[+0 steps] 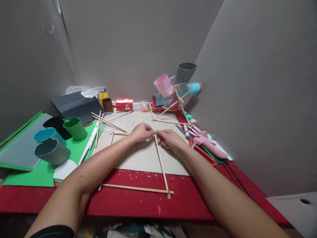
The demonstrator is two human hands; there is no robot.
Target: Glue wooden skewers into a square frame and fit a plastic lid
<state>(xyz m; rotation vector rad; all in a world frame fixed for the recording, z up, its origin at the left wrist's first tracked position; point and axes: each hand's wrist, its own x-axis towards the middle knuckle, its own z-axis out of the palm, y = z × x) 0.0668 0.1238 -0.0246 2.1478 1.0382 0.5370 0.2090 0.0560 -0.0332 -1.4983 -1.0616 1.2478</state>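
Observation:
A square frame of thin wooden sticks [160, 158] lies partly on a pale board and partly on the red tablecloth. Yellowish ties or bands mark its corners. My left hand [142, 133] and my right hand [171, 138] meet at its far right corner, fingertips nearly touching. Both are closed in a pinch around the stick ends there; any small band between the fingers is too small to make out. My left forearm crosses over the frame's left side and hides part of it.
Loose sticks [109, 123] lie behind my left hand. Paper cups, such as a green one [75, 129], stand at left on green sheets. A pink glue gun [209, 144] lies at right near markers. Behind it, a stick structure holds a pink cup [163, 85]. A red tissue pack [124, 104] sits at the back.

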